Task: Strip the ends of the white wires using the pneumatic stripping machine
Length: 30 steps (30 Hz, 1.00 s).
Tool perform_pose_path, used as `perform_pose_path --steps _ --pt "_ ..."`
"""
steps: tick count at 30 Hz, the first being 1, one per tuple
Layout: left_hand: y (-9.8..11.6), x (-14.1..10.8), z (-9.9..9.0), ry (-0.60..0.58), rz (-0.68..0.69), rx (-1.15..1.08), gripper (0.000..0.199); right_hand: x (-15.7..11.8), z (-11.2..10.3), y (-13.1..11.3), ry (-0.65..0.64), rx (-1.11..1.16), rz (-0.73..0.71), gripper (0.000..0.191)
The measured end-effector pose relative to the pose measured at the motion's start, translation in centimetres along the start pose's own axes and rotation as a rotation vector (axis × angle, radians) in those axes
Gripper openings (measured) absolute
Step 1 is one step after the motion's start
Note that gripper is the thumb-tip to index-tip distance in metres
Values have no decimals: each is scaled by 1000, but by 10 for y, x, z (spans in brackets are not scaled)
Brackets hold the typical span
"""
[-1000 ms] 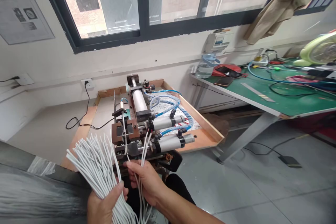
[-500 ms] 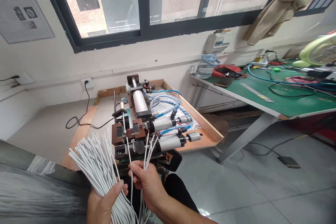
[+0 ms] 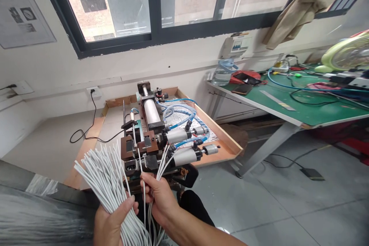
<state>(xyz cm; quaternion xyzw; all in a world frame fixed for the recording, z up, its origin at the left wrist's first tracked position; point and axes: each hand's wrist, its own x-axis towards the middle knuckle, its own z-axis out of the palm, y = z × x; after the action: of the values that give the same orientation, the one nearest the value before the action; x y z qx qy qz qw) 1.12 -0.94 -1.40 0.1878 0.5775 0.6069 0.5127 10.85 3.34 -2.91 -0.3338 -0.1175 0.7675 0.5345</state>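
My left hand (image 3: 115, 215) is closed around a thick bundle of white cables (image 3: 100, 177), their cut ends fanned out toward the upper left. To the right of it, my right hand (image 3: 160, 198) pinches a single white cable (image 3: 140, 165) between thumb and forefinger. Several more cables (image 3: 163, 163) pass through the same hand, some with reddish tips. Just beyond both hands stands a pneumatic wire-stripping machine (image 3: 150, 142) with silver cylinders and brown clamp blocks. The single cable's tip lies in front of the blocks in the picture; whether it touches them I cannot tell.
A wooden-edged tray (image 3: 230, 148) surrounds the machine, with blue air hoses (image 3: 184, 117) and scraps inside. At right, a green table (image 3: 311, 111) carries a water jug (image 3: 223, 73), a phone (image 3: 241, 89) and a fan (image 3: 346, 57). A foot pedal (image 3: 313, 173) lies on the floor.
The view has shifted slightly to the right. The cables in my right hand have spread a little, leaning further right. Both hands keep their hold.
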Motion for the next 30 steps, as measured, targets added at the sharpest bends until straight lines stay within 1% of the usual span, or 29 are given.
perform_pose_path --steps 4,7,10,12,14,16,17,19,22,24,26,28,30 --pt "2 -1 2 -5 2 -4 32 7 5 -1 23 47 80 24" --pt "2 -1 2 -11 2 0 32 10 5 -2 23 51 100 24" --pt "2 -2 3 -38 30 7 31 10 3 -1 8 43 135 21" --pt "2 -3 4 -52 43 21 30 9 2 0 -42 17 173 24" --pt "1 -4 5 -72 48 30 30 5 2 2 -152 -59 178 30" --pt "1 -4 5 -101 55 47 33 0 3 3 -244 -147 116 31" --pt "0 -4 5 -112 57 57 35 -3 2 3 -262 -177 67 30" --pt "-3 -4 3 -115 44 67 35 -8 1 3 -243 -203 -26 29" --pt "-7 -3 -4 -123 6 27 27 -13 -6 3 -181 -237 -100 28" --pt "-9 -1 -9 -115 -8 0 23 -15 -11 3 -130 -260 -112 27" --pt "-10 0 -12 -63 -24 -18 25 -15 -13 3 -88 -270 -104 26" --pt "-10 0 -13 -5 -48 -39 28 -14 -13 2 -61 -260 -88 26" --pt "-9 1 -13 18 -62 -55 30 -12 -10 0 -41 -234 -58 24"
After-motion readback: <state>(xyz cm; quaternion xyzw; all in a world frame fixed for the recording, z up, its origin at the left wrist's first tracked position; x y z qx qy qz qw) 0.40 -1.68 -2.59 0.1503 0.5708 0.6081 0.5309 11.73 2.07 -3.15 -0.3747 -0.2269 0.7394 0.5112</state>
